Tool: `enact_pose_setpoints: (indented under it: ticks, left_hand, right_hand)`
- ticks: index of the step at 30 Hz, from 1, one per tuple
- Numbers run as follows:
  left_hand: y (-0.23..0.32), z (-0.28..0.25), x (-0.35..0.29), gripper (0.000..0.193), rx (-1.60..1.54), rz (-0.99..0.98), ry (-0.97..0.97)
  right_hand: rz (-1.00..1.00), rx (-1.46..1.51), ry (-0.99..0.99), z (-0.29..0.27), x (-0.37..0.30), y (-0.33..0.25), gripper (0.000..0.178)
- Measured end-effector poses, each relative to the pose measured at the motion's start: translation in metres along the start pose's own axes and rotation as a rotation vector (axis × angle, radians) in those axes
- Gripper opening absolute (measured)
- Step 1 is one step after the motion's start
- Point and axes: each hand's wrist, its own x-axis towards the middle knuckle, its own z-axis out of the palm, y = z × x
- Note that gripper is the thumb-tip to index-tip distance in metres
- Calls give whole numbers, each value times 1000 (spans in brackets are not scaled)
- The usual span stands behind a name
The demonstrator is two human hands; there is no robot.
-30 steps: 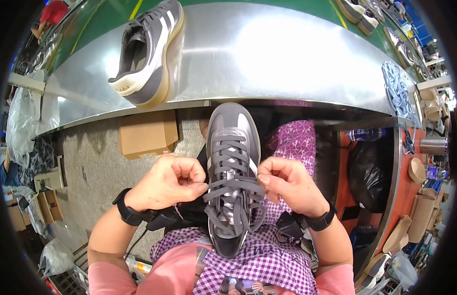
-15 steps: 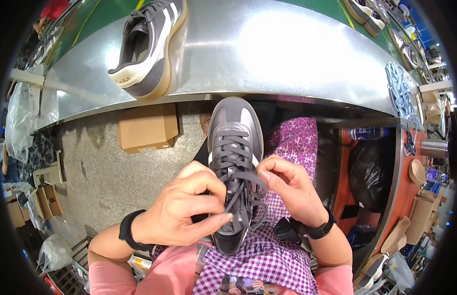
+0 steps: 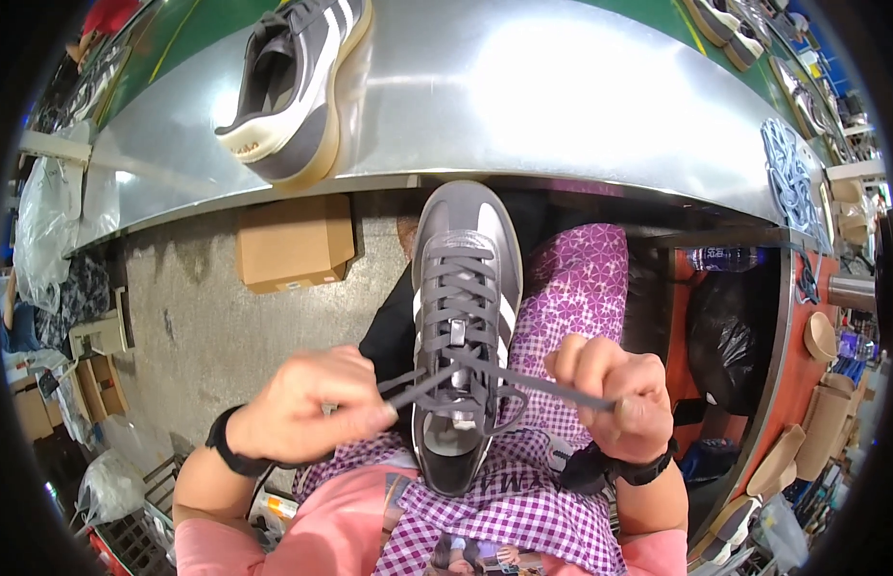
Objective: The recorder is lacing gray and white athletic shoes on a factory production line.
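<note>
A grey sneaker (image 3: pixel 464 226) with white stripes rests on my lap, its toe pointing away from me. Flat dark grey laces (image 3: pixel 458 278) run up its front through a small metal lace tag (image 3: pixel 457 331). My left hand (image 3: pixel 317 403), left of the shoe's opening, pinches one lace end. To the right, my right hand (image 3: pixel 619 394) is closed round the other lace end (image 3: pixel 552 386). Both ends stretch outward from the top of the lacing, where they cross. A loose loop of lace hangs over the right side of the shoe opening.
A matching sneaker (image 3: pixel 298 106) sits on the metal bench (image 3: pixel 418 125) ahead. Bundled blue-grey laces (image 3: pixel 787 173) lie at the bench's right end. A cardboard box (image 3: pixel 298 245) is on the floor, and a black bag (image 3: pixel 730 326) sits in the red-sided compartment at right.
My hands have moved apart, left hand to the left and right hand to the right, drawing the lace ends outward. The bunched lace over the shoe opening has spread out.
</note>
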Motion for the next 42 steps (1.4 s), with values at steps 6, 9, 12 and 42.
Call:
enact_pose_setpoints:
  ticks: [6, 9, 12, 42]
  left_hand:
    - [1, 3, 3, 38, 755, 223, 401]
    - [18, 25, 5, 44, 976, 330, 259]
    - [9, 32, 14, 28, 816, 404, 114]
    - [16, -29, -17, 18, -382, 105, -493]
  right_hand:
    - [-179, -1309, 293, 6, 5, -5, 34]
    - [-209, -1611, -146, 33, -1, -18, 49]
    - [-264, -1764, -300, 32, -5, 0, 25]
    - [288, -362, -366, 3, -13, -34, 20]
